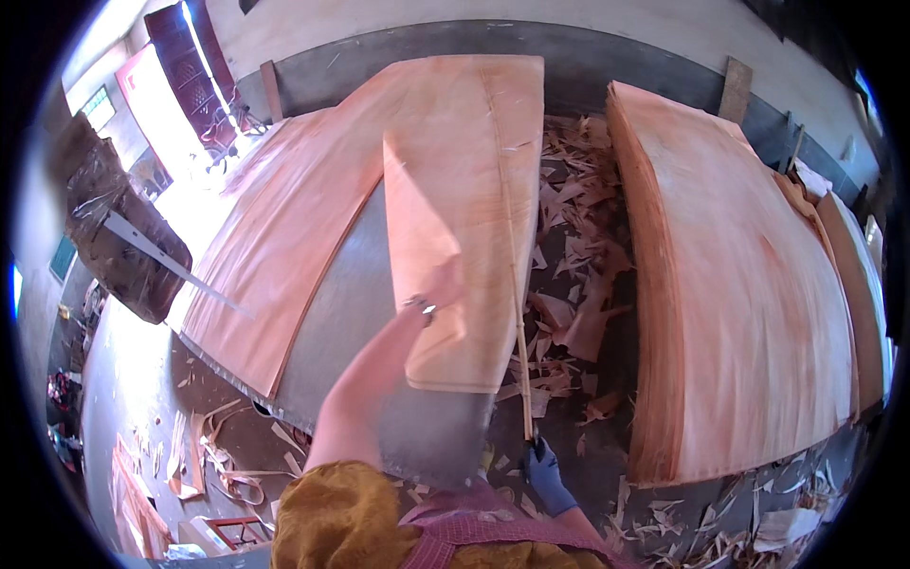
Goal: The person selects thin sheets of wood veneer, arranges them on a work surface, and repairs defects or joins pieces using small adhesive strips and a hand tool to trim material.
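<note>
A thin wood veneer sheet (455, 180) lies over the grey tabletop (351, 313), its left part lifted and creased. My bare left hand (443, 283), with a metal watch or bracelet at the wrist, is on that sheet by the crease; motion smears its fingers, so their grip cannot be made out. A long thin bamboo stick (521, 356) runs along the sheet's right side, from near its far edge back toward me. In a blue glove, my right hand (547, 474) is closed around the stick's near end, which has a dark handle.
More veneer (284, 228) covers the table's left side. At right stands a thick veneer stack (749, 284). Torn veneer scraps (573, 247) litter the gap between. A plastic-wrapped brown object (123, 232) hangs at left, with a pale strip beside it.
</note>
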A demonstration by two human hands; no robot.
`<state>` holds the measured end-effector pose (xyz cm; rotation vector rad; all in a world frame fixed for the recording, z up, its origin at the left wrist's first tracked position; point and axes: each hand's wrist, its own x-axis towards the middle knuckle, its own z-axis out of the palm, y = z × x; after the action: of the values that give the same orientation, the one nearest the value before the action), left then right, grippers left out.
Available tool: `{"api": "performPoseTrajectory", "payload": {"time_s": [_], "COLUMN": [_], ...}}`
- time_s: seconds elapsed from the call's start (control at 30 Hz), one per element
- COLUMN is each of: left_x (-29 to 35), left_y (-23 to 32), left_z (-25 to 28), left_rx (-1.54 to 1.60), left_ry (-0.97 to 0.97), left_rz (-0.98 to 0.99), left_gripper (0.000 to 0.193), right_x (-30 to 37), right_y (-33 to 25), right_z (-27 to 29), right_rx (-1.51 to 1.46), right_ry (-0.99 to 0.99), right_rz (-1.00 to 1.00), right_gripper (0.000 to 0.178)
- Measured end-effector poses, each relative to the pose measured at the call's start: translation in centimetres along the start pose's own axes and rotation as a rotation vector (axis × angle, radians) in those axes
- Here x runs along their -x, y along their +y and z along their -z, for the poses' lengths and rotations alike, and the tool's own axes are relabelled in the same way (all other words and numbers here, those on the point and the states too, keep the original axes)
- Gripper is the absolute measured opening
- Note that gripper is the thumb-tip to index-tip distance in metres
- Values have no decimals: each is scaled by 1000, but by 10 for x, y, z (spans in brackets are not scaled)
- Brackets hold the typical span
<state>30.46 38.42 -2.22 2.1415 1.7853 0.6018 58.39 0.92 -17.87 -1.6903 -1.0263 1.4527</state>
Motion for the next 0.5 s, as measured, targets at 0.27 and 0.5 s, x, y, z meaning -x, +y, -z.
{"api": "performPoseTrajectory", "payload": {"time_s": [0.27,0.5], "left_x": [-72,-88], "left_y": [205,256], "left_z": [-156,-225], "left_rx": [291,431], "left_ry": [-324,-388], "left_rz": [-224,-337], "left_gripper": [82,90], "right_x": [-17,-3], "right_y": [-25,-147], "right_z": [8,4], "right_rx": [143,485], "right_ry": [150,367], "right_rz": [43,-64], "right_gripper": [20,60]}}
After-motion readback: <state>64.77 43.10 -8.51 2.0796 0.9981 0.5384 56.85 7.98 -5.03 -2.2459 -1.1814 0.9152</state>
